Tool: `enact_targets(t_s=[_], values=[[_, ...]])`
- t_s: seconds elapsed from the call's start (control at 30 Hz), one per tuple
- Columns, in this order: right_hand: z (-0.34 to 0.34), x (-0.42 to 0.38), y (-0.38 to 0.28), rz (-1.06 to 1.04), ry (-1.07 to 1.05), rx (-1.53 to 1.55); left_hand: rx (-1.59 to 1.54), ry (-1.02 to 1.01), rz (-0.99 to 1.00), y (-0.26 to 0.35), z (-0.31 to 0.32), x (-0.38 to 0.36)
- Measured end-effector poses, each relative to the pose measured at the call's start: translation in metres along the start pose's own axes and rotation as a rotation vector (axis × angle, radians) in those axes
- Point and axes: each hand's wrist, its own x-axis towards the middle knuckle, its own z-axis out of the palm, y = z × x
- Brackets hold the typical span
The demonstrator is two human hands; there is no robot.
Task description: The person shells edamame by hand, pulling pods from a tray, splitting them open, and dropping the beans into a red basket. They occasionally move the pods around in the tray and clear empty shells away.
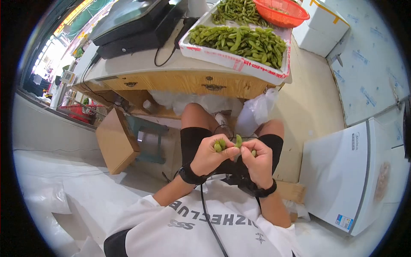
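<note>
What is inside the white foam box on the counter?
Green pods lie in the foam box. Beneath them, its floor cannot be seen, and the red basket hides part of the far side.

Lettering on a shirt, a white appliance, a box and a wall panel.
"SSS" and what looks like "IZHECLUB" stand upside down on the white shirt (pixel 171 233), bottom centre of the frame; "Midea" runs up the white appliance (pixel 332 171) at right; red Chinese characters, too small to read, mark the pod-filled white box (pixel 209 55), upper centre; the blue print on the wall panel (pixel 364 68), upper right, is illegible.
</note>
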Motion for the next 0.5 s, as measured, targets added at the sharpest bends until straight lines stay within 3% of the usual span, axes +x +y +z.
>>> enact_targets(t_s=[0.07,0.17,0.4,0.5], values=[[0.003,0.005,-0.002,-0.034,0.008,-0.009,-0.008,-0.022,0.047,-0.002,-0.001,0.005],[-0.001,0.009,0.011,-0.011,0.022,0.069,-0.11,-0.096,-0.129,0.008,0.002,0.007],[-0.001,-0.002,-0.01,0.017,0.104,0.259,-0.148,-0.128,-0.143,0.006,0.005,0.02],[-0.003,-0.008,-0.004,-0.024,0.098,0.154,-0.106,-0.125,-0.097,0.004,0.005,0.016]])
